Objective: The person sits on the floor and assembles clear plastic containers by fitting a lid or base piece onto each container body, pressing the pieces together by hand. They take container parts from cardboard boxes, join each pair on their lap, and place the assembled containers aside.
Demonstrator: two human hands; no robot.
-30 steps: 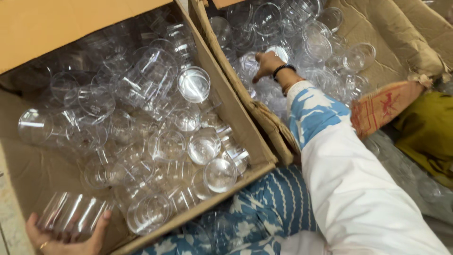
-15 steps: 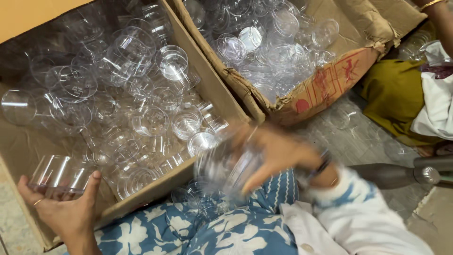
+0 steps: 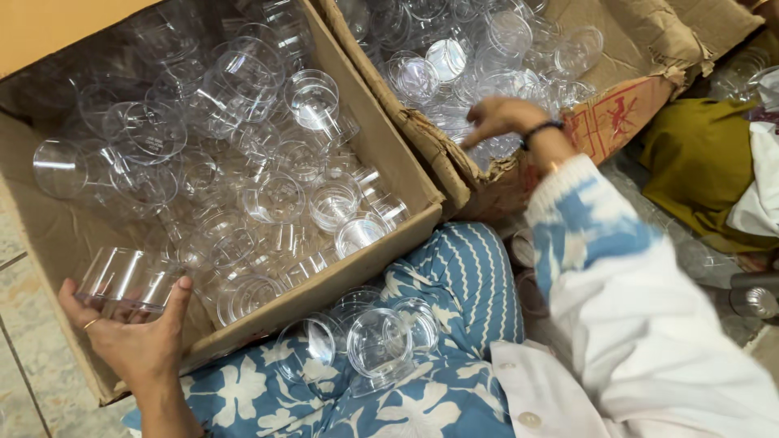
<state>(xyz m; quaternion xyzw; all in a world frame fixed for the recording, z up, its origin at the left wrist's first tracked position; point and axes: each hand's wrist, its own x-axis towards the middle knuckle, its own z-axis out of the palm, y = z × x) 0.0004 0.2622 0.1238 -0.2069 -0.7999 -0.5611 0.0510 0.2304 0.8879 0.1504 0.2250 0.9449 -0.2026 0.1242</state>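
My left hand (image 3: pixel 134 337) is at the near left corner of a big cardboard box (image 3: pixel 324 285), shut on a short stack of clear plastic cups (image 3: pixel 122 280) lying sideways. The box is full of loose clear cups (image 3: pixel 243 162). My right hand (image 3: pixel 501 118), with a dark wristband and a white and blue sleeve, reaches over the torn rim of a second cardboard box (image 3: pixel 442 154) and touches the clear round cups (image 3: pixel 454 57) inside; it is blurred and its fingers look spread. Several clear cups (image 3: pixel 377 341) lie on my blue flowered lap.
An olive cloth (image 3: pixel 698 162) and a white cloth (image 3: pixel 759 203) lie at the right beside the second box. A round metal object (image 3: pixel 755 300) sits on the floor at the right edge. Tiled floor (image 3: pixel 16 373) shows at the lower left.
My right hand brought a bunch of clear cups from the right box down to my lap, left them there, and has gone back to the right box. My left hand kept its stack.
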